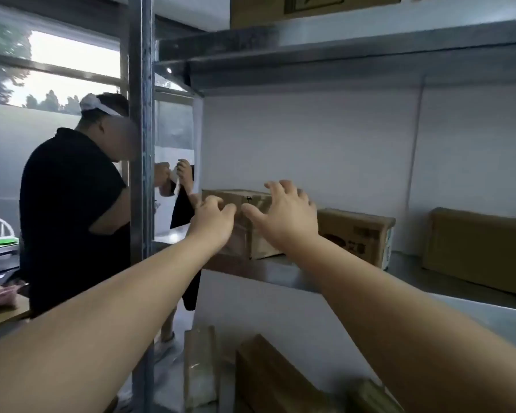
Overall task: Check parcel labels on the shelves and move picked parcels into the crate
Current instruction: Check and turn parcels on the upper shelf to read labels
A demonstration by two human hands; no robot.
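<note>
Both arms stretched toward centre of frame. Left hand seen at upper left corner of cardboard parcel, fingers loosely bent, nothing pinched. Right hand held at parcel's top, fingers spread wide; contact cannot be told. Parcel set on metal shelf, centre frame. Second parcel just beside, to right. Person in black shirt seen at left.
</note>
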